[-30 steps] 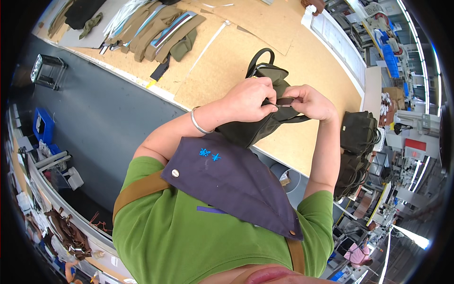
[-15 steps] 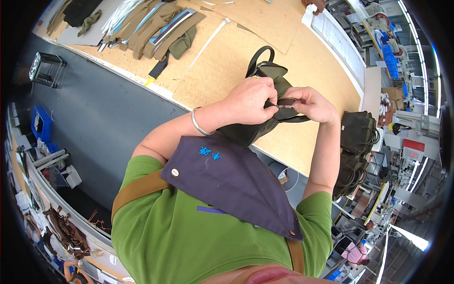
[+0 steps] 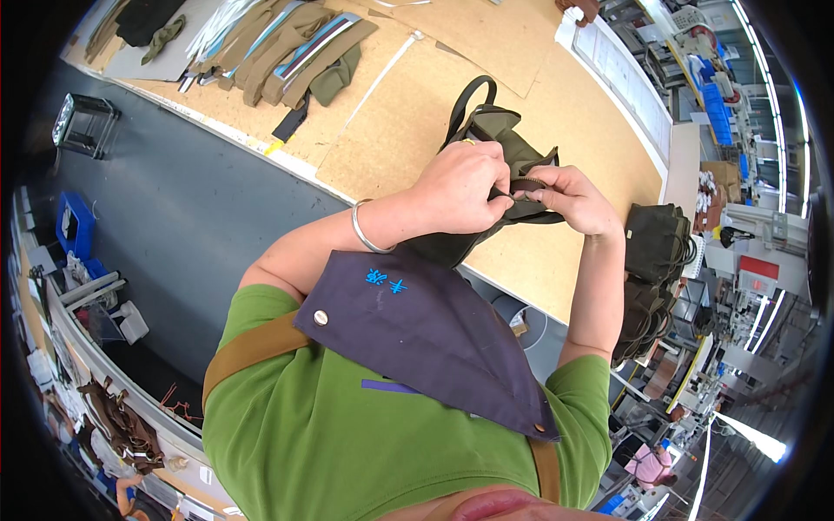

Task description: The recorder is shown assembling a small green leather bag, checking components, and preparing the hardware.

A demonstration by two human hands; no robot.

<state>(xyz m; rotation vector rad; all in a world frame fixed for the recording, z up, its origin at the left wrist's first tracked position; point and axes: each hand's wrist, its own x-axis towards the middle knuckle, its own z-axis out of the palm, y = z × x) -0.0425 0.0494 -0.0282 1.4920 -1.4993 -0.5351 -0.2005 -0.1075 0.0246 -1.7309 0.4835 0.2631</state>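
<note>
A dark olive bag with a looped black handle rests at the table's near edge, against my apron. My left hand, a ring on one finger and a bangle at the wrist, is closed in a pinch at the bag's opening. Close by on its right, my right hand pinches the brown zipper along the edge of the opening. Both sets of fingertips nearly meet there. What lies inside the bag is hidden by my hands and the fabric.
Brown straps with striped bands lie in a pile at the table's far left. Finished-looking dark bags are stacked on the right. A metal-framed stool and a blue crate stand on the floor at left.
The bag's upper part and handle have shifted a little to the left, and its top flap stands wider. My right hand has dipped slightly; both hands keep their pinch.
</note>
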